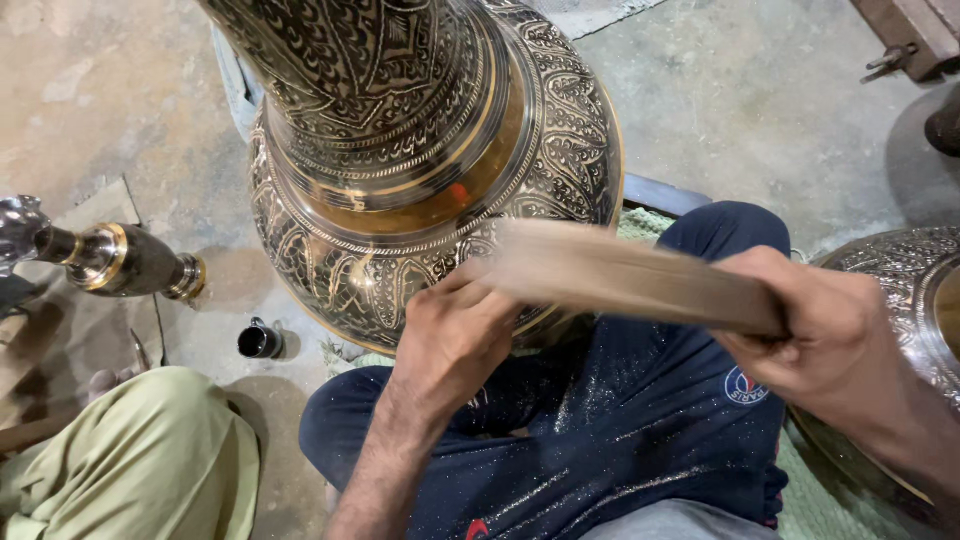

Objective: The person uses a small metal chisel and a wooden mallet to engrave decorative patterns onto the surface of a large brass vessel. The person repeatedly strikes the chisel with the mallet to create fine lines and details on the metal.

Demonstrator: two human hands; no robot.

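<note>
A large engraved brass vase stands in front of me, its wide belly just beyond my lap. My left hand rests against the lower belly of the vase, fingers closed on something too small to make out. My right hand grips a flat wooden stick, which is blurred and reaches leftward to just above my left hand. My legs in dark blue trousers lie below both hands.
A smaller dark and brass vessel lies on the concrete floor at left. A small black cup sits near it. Another person's knee in pale green cloth is at lower left. An engraved metal plate lies at right.
</note>
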